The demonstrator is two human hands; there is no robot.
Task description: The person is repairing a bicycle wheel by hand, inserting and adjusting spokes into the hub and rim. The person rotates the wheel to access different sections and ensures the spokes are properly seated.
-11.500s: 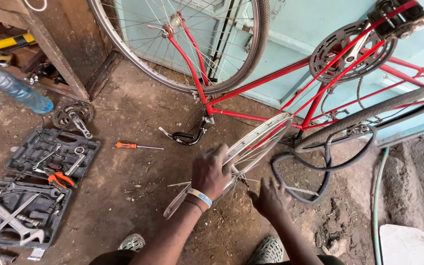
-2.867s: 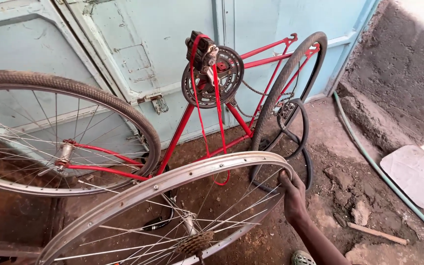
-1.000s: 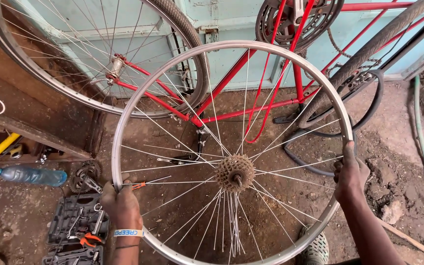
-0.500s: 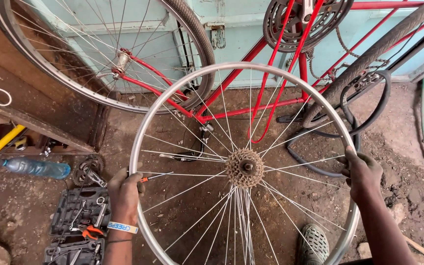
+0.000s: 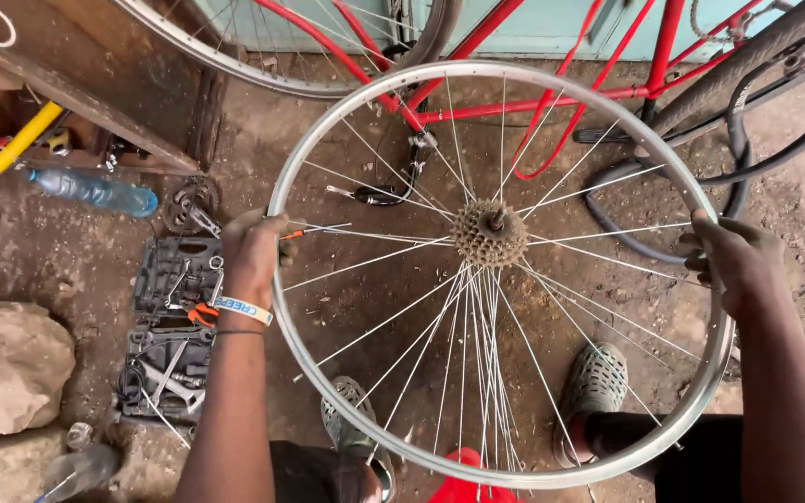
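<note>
From the head camera I see my left hand [image 5: 252,251] closed around the left side of the bare wheel rim [image 5: 505,73], wrist bent down, a pale wristband [image 5: 242,307] on the forearm. My right hand [image 5: 733,258] is clamped on the rim's right side, fingers curled over the metal, the arm running down to the lower right corner. The wheel hangs flat between both arms, above the dirt floor [image 5: 95,265], with its sprocket cluster [image 5: 488,233] at the hub facing up. Compared with half a second ago, the rim fills more of the view and sits lower and closer to me, and both hands keep the same hold. I count one loose wheel, two shoes [image 5: 594,380] below the spokes, one open tool case [image 5: 170,340], one plastic bottle [image 5: 95,191], one large stone [image 5: 9,368] and one red bicycle frame [image 5: 533,104] behind.
</note>
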